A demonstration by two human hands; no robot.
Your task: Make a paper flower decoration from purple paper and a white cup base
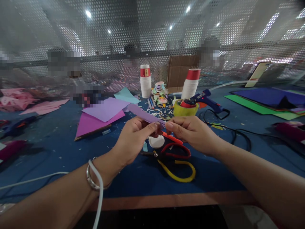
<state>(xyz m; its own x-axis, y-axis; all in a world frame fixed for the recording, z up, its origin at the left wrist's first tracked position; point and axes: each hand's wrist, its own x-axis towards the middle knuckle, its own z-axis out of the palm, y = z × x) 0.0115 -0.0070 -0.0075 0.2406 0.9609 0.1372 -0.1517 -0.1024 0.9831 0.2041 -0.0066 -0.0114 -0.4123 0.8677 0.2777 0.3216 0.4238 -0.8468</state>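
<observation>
Head view: a lilac paper strip (145, 114) is raised over the blue tabletop (130, 183), the left hand (133, 136) pinching it thumb uppermost, the right hand (192, 132) pinching its right end, forearms angled inward, red-and-yellow-handled scissors (164, 156) lying below.

Left hand (132, 140) and right hand (194, 133) close together beyond the scissors (164, 156)

Both pinch, thumbs uppermost, fingers curled. The left forearm (57, 197) slants in from the scissors' left, the right forearm (259, 175) from their right.

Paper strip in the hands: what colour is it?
The paper strip is light purple, shown in the head view.
</observation>
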